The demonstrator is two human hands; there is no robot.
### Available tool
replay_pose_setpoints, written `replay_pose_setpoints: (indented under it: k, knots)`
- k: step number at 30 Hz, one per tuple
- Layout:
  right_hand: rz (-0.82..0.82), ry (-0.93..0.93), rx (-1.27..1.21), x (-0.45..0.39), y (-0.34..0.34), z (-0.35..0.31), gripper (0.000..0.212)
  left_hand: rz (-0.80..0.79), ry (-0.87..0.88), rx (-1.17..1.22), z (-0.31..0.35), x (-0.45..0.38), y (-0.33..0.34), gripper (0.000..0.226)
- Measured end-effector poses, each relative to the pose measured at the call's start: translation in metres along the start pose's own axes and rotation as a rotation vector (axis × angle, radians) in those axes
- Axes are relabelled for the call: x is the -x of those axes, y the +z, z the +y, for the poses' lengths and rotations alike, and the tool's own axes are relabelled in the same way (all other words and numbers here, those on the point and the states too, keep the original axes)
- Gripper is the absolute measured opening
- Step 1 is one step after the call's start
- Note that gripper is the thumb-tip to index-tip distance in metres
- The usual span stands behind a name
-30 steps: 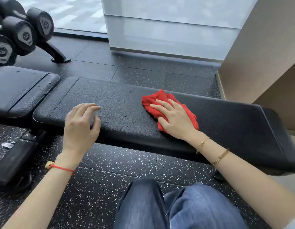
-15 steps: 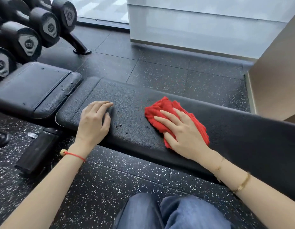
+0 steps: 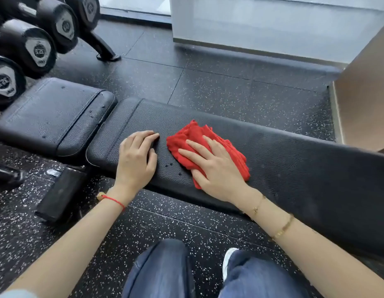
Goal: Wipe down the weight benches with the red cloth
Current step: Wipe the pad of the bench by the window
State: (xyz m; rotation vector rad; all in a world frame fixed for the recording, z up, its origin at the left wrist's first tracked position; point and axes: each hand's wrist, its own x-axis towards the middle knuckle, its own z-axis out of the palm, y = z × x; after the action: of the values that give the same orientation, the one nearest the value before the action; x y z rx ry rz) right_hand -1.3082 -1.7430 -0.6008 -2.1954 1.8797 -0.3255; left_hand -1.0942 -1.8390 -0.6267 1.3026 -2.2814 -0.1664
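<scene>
Speckled black rubber flooring [image 3: 208, 87] runs under everything here, with a rack of dumbbells [image 3: 38, 50] at the far left and a pale wall panel [image 3: 272, 24] at the far side. The long back pad [image 3: 294, 160] of the weight bench lies across my view, its long axis running from left to right and dropping slightly toward me at the right end; the shorter seat pad [image 3: 49, 117] sits just beside its left end, along the same line.

My right hand [image 3: 212, 166] lies flat with fingers spread on the red cloth [image 3: 195, 136], pressing it onto the back pad a little left of the pad's middle. The cloth is bunched in folds, its length running from far left to near right under my palm. My left hand [image 3: 136, 155] rests on the pad just beside the cloth, fingers lightly bent, gripping nothing.

A few dark droplets [image 3: 170, 165] sit on the pad between my hands, and more dot the seat pad. As I judge it, a sweep running only along the far side would miss the near ones. The cloth is only pressed, not gripped, so it could slide out from under my palm or ride over the near edge. My left hand also stands in the cloth's way leftward.
</scene>
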Motion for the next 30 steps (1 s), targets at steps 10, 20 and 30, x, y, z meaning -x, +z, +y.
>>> replay_pose_setpoints:
  k: [10,20,30]
  knots:
    - [0.196,0.483,0.050,-0.042,0.003,0.009,0.050,-0.043,0.221,-0.002,-0.032,-0.010,-0.008,0.039]
    - [0.151,0.282,0.060,0.006,0.034,-0.069,0.054,-0.010,0.206,0.034,-0.039,-0.006,-0.001,0.042]
    - [0.249,0.633,0.082,-0.017,0.024,-0.051,0.052,0.004,0.203,0.034,-0.043,-0.006,0.003,0.042]
